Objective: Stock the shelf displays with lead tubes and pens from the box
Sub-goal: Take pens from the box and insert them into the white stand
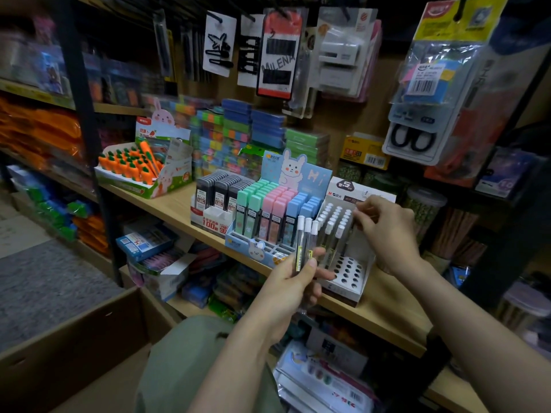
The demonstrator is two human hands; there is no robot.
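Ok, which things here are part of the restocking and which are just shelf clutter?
Job:
- left hand gripping three white-capped pens
- right hand at the pen display, front holes unfilled
- pastel lead tube display
- cardboard box

Not in play:
- carrot pen display
- hanging hair clip cards
- packaged scissors

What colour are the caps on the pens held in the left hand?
White, on clear barrels; the pens in the left hand show best in the head view.
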